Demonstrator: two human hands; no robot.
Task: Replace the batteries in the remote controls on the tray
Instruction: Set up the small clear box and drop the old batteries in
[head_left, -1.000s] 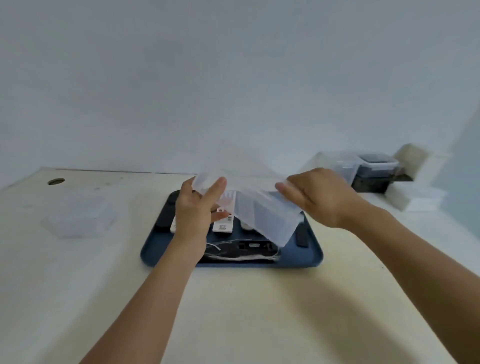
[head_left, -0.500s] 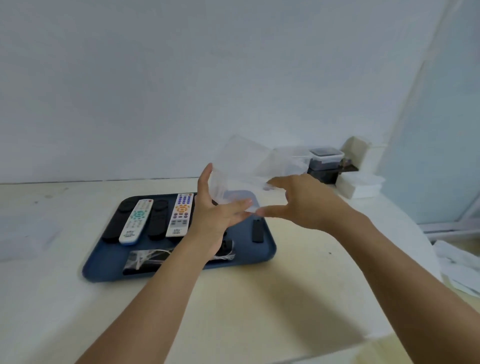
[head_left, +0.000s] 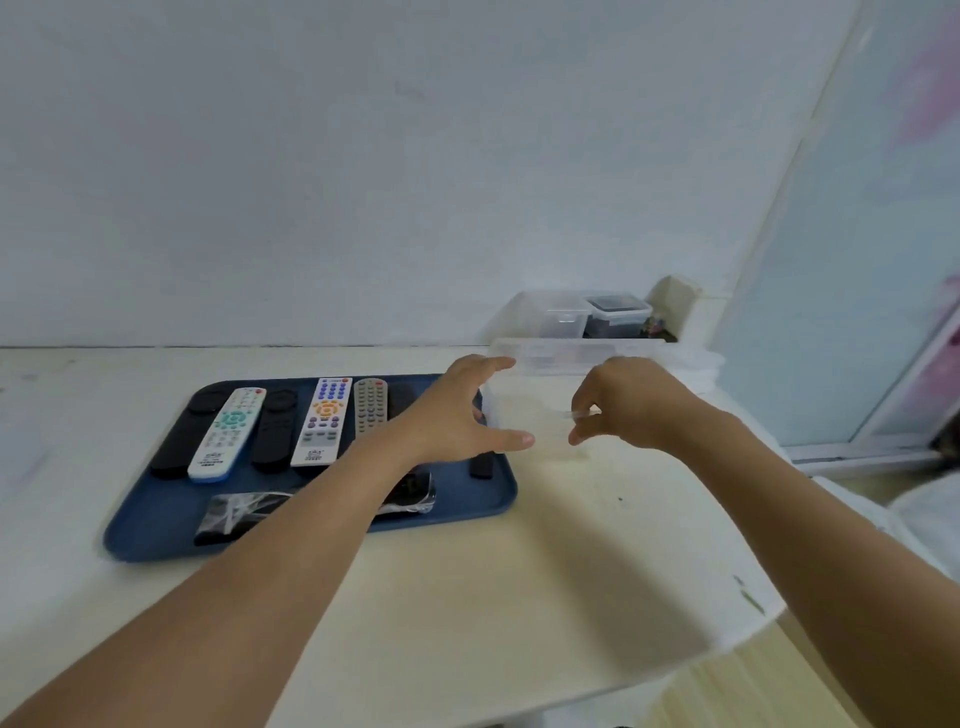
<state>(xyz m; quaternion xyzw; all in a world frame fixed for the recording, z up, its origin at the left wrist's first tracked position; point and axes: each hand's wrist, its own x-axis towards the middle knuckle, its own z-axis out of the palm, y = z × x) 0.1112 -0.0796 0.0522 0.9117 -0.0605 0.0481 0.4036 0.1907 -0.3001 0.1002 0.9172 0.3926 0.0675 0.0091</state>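
A blue tray (head_left: 156, 530) holds a row of remote controls: a white one with teal buttons (head_left: 228, 431), a white one with orange and blue buttons (head_left: 322, 421), a grey one (head_left: 370, 410) and black ones (head_left: 176, 441) (head_left: 275, 431). Plastic-wrapped dark packs (head_left: 234, 514) lie at the tray's front, and a small black remote (head_left: 480, 467) lies at its right edge. Right of the tray a clear plastic box (head_left: 550, 364) is on or just above the table. My left hand (head_left: 462, 415) lies spread against its left side, fingers straight. My right hand (head_left: 623, 410) pinches its near wall with curled fingers.
Clear lidded containers (head_left: 613, 312) and a white box (head_left: 675, 296) stand at the back right against the wall. The table's right edge (head_left: 769, 618) runs close to my right forearm, with a glass door (head_left: 857, 312) beyond it.
Both hands carried the clear box from above the tray to the right and lowered it beside the tray. The remotes it covered are now in view. My view turned right.
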